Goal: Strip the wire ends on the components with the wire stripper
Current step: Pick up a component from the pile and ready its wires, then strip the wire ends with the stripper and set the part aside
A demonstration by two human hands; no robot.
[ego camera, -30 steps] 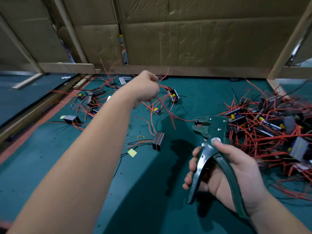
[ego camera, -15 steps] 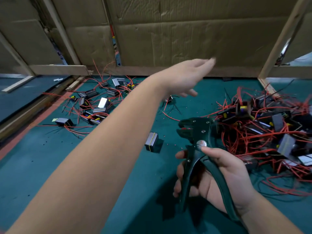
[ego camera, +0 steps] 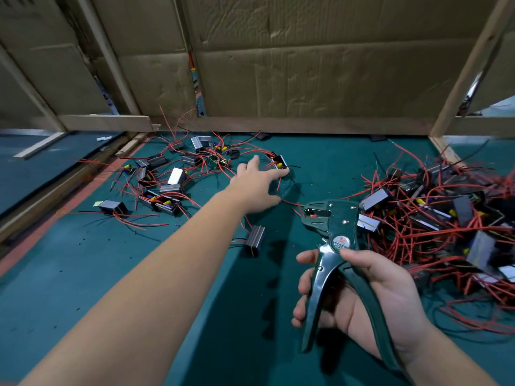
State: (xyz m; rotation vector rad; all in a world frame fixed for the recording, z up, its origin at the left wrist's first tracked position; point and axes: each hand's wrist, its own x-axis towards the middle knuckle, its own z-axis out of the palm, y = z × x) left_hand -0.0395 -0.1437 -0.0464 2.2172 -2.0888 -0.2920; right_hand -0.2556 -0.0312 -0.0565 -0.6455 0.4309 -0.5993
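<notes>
The left hand (ego camera: 256, 188), raised a moment ago, has dropped to the desk (ego camera: 83, 274) beyond the wire stripper (ego camera: 334, 227), fingers released and spread, tips at a red-wired component (ego camera: 278, 162). The right hand (ego camera: 370, 291) stays where it was, its fingers grasping the wire stripper's handles.

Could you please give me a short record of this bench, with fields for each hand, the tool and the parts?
Left hand: stretched forward, fingers straight, at a component
Right hand: grips the stripper, head pointing away
Right pile: components tangled in red wires
Left group: components scattered, wires loose
Mat: green
</notes>
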